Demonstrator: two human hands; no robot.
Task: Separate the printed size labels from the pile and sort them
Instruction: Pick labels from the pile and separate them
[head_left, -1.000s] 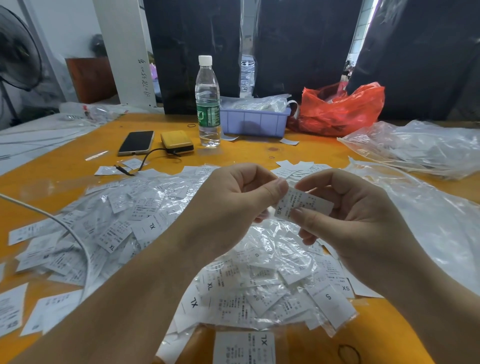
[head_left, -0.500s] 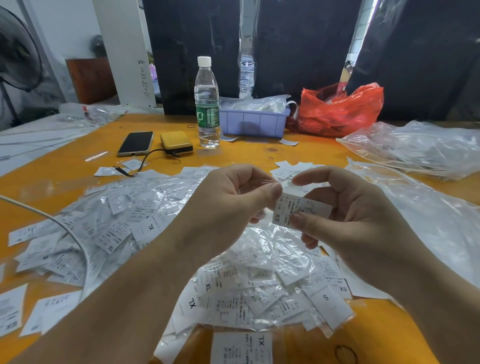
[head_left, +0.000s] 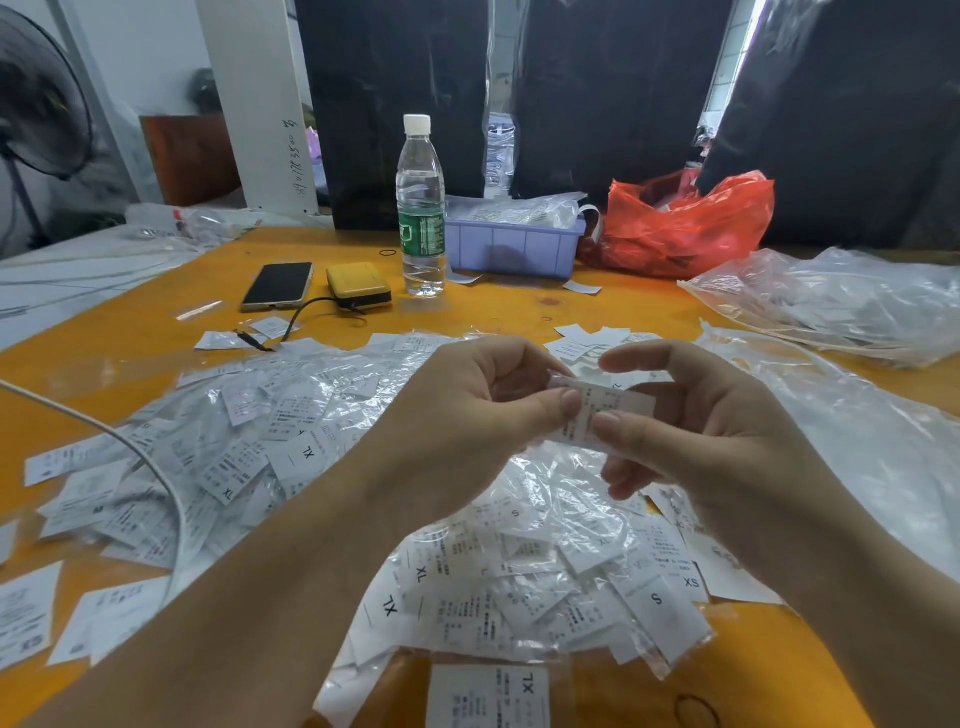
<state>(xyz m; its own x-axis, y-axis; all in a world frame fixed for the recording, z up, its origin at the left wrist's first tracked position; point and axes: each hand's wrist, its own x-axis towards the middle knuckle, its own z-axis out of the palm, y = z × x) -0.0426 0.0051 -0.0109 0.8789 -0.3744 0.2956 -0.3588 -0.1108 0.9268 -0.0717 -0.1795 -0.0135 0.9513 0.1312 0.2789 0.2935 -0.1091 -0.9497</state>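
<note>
A wide pile of white printed size labels (head_left: 291, 441) in clear plastic sleeves covers the orange table (head_left: 130, 343) in front of me, marked XL, S and XS. Above the pile, my left hand (head_left: 467, 421) and my right hand (head_left: 696, 431) pinch one small white label (head_left: 618, 402) between thumbs and fingers. The label is blurred and partly hidden by my fingertips. A single XL label (head_left: 488, 696) lies apart at the near edge. A few loose labels (head_left: 587, 343) lie just beyond my hands.
At the back stand a water bottle (head_left: 421, 208), a lilac bin (head_left: 514, 249) and a red bag (head_left: 685, 223). A phone (head_left: 278, 286) and yellow power bank (head_left: 358, 286) lie left of the bottle. Clear plastic bags (head_left: 841, 301) spread right. A white cable (head_left: 119, 447) crosses the left.
Both hands have sunk slightly toward the pile and the held label has turned, so its XS print no longer shows. The pile has not moved.
</note>
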